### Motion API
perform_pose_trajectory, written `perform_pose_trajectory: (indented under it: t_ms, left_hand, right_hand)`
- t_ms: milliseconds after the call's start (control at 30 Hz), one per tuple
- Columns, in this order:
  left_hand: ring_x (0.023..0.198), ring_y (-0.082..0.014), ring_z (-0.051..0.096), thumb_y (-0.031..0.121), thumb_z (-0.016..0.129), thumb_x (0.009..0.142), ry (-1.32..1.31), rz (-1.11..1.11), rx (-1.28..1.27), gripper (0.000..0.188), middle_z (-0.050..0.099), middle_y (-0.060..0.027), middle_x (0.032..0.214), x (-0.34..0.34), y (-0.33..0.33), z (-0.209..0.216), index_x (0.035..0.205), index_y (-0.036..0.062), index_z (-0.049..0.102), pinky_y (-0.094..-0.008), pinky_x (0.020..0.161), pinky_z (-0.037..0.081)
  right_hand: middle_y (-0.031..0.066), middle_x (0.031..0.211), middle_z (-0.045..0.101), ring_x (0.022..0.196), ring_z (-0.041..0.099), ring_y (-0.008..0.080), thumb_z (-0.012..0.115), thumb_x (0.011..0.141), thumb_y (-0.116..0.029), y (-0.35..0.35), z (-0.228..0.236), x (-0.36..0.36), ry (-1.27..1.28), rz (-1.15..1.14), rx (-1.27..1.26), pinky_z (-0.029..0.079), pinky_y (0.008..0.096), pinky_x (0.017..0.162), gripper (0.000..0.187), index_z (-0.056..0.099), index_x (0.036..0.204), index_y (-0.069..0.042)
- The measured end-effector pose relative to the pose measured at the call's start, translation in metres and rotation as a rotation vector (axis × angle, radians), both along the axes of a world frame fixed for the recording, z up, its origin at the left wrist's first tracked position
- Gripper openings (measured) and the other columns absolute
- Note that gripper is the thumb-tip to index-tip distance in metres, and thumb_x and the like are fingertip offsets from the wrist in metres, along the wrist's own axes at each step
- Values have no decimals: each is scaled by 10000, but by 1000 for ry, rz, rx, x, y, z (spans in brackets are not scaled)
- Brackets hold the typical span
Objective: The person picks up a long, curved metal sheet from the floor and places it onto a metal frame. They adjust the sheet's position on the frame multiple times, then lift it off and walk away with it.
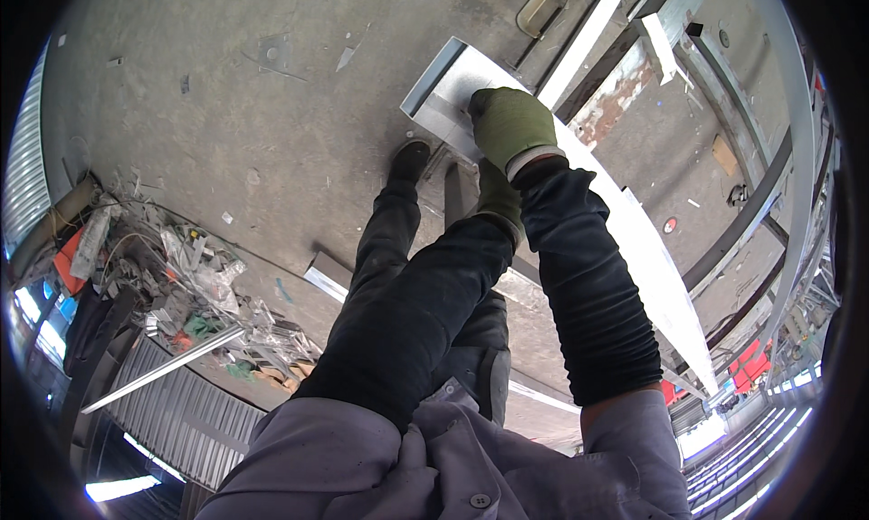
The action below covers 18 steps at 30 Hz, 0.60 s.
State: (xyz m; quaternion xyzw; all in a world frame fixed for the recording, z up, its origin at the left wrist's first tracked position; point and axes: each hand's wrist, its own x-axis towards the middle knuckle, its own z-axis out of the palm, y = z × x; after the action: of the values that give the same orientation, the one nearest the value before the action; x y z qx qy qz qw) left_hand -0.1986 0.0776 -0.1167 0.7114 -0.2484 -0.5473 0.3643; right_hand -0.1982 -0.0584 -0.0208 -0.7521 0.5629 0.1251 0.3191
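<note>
A long silver sheet-metal channel with a folded lip runs diagonally from the upper middle to the lower right. My right hand, in a green work glove, is closed in a fist over the channel's squared end. Whatever those fingers hold, if anything, is hidden beneath the glove. My left hand, gloved in the same green, is just below the right wrist, beside the channel's edge. The right hand and the channel cover the left fingers. A narrow grey strip shows close to the left hand; its kind is unclear.
Long metal beams and curved bars lie beyond the channel at right. A bent metal frame rests on the floor at the top. A scrap heap spreads at left, with a light metal bar nearby. My boot is close to the channel's end.
</note>
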Motion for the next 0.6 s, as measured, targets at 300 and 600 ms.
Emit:
perform_pose_trajectory:
  t_ms: [300, 600]
  left_hand:
    - [1251, -228, 626, 384, 514, 1063, 129, 103, -30, 429, 669, -67, 1356, 1, -1, 0, 1389, 117, 589, -384, 1024, 491]
    - [1271, -223, 610, 383, 480, 1088, 209, 127, -66, 446, 662, -61, 1373, 2, 13, 2, 1420, 98, 568, -382, 1066, 475]
  right_hand:
    - [167, 1021, 757, 999, 719, 382, 609, 912, -212, 5, 4, -4, -47, -11, -16, 561, 487, 862, 246, 784, 1067, -137]
    - [159, 1016, 762, 1006, 726, 383, 615, 876, -177, -5, 17, 3, 54, 123, 34, 577, 488, 852, 245, 781, 1046, -120]
